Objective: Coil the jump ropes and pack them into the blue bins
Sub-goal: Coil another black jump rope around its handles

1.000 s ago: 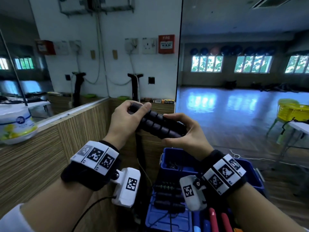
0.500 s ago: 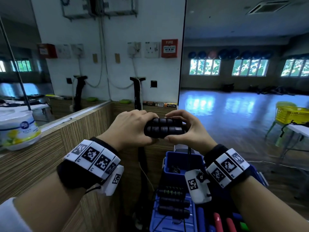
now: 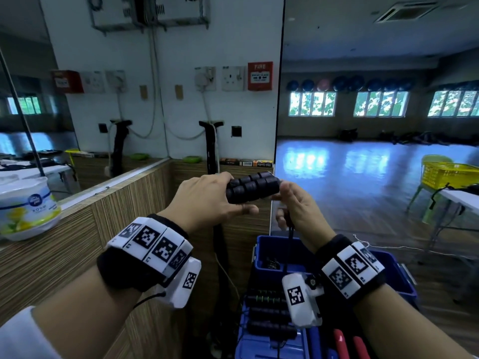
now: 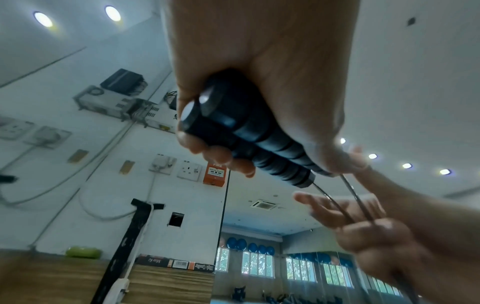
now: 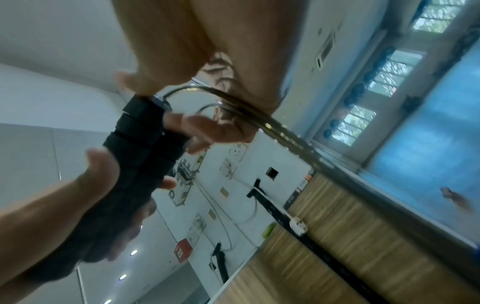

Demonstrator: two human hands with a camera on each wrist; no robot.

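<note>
Head view: the left hand clasps two black ribbed jump rope handles side by side, raised above the blue bin. The right hand sits just beside their right end, fingers curled round the black cord that drops toward the bin; half a second ago this hand was wrapped round the handles' right end. More black handles lie on a blue lid at the near side. A red wall box reads "FIRE". A white tub on the wooden ledge's left end bears a round blue logo and the word "ROOM".

Left wrist view: fingers of the left hand wrap the paired handles; two thin cords leave their far ends and pass between the right hand's fingers. An orange box reads "FIRE".

Right wrist view: blurred; the cords run across the right hand, which grasps them loosely.
</note>
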